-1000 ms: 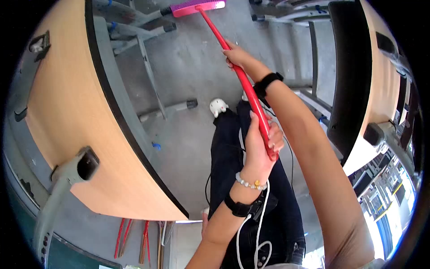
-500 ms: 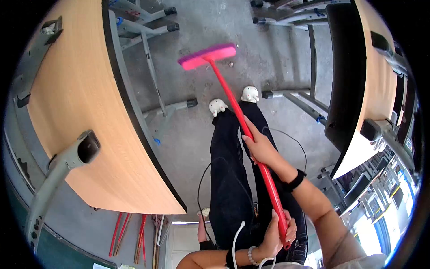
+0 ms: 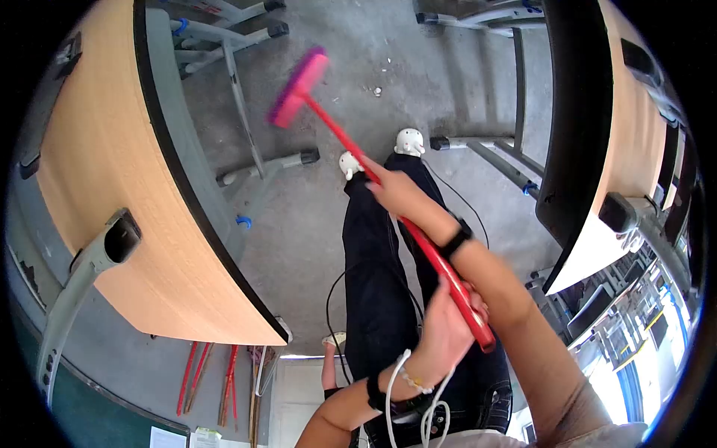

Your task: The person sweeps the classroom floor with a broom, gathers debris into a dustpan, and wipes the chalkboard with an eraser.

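A broom (image 3: 336, 128) with a long red handle and a pink head slants across the view. Its pink and purple head (image 3: 299, 88) is at the floor, left of my white shoes, slightly blurred. My right hand (image 3: 396, 193), with a black band at the wrist, is wrapped round the middle of the handle. Near the handle's end, my left hand (image 3: 447, 325) grips it with closed fingers, close to my right forearm. A small pale scrap (image 3: 377, 92) lies on the grey floor to the right of the head.
A wooden-topped desk (image 3: 172, 246) stands on the left, another desk (image 3: 627, 134) on the right, their metal legs reaching into the aisle. Several red and brown sticks (image 3: 228, 381) are at lower left. Thin black cables (image 3: 328, 306) hang by my legs.
The broom head has swung to the left and turned steeper. My right hand has moved forward and left with the handle, while my left hand has risen in view. The desks shift slightly.
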Available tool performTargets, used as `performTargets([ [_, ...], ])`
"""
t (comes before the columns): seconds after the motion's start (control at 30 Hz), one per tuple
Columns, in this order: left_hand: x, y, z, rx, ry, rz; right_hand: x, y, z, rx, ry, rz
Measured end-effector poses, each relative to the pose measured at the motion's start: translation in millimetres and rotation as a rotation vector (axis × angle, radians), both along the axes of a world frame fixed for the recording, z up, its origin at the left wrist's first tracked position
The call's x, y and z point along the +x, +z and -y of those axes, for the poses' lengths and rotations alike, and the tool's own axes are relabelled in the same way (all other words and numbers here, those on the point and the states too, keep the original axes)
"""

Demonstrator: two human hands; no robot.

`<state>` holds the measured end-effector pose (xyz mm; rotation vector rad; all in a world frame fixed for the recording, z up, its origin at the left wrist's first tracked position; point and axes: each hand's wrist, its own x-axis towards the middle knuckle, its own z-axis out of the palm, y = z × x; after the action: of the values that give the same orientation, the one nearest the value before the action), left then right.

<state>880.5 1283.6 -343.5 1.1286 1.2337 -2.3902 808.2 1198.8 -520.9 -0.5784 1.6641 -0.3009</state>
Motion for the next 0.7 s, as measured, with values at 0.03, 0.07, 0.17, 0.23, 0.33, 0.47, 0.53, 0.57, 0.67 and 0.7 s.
performTargets([
  [0.03,-4.5,5.8,-14.0,0.041,-0.016,-0.036,-10.4,9.3,-22.6,0.03,-0.013,-0.01],
  [0.07,-6.8,12.4,-26.8,0.088,-0.034,-0.071,-22.0,23.4,-38.3,0.123,-0.045,-0.012],
  [0.17,-18.4,34.2,-46.2,0.171,-0.106,-0.199,-52.5,53.8,-78.1,0.229,-0.119,0.001],
  [0.23,-24.1,43.4,-60.9,0.218,-0.056,-0.349,-64.5,65.6,-94.0,0.233,-0.211,0.06],
  [0.33,-35.3,70.4,-62.4,0.206,0.019,-0.408,-80.6,97.2,-90.3,0.206,-0.433,0.242],
  [0.47,-39.3,67.4,-51.7,-0.099,-0.157,-0.388,-96.3,93.0,-71.3,0.037,-0.591,0.331],
  [0.53,-43.9,54.2,-15.0,-0.145,-0.264,-0.275,-105.8,65.4,-57.5,-0.056,-0.664,0.32],
  [0.57,-46.0,47.5,-2.3,-0.204,-0.262,-0.208,-111.6,38.1,-47.9,-0.103,-0.713,0.351],
  [0.67,-27.5,11.3,-10.3,-0.277,-0.24,-0.035,-103.1,-12.6,-34.1,-0.089,-0.835,0.328],
  [0.7,-23.8,17.9,5.4,-0.22,-0.254,0.026,-98.0,-21.2,-31.4,-0.06,-0.87,0.303],
])
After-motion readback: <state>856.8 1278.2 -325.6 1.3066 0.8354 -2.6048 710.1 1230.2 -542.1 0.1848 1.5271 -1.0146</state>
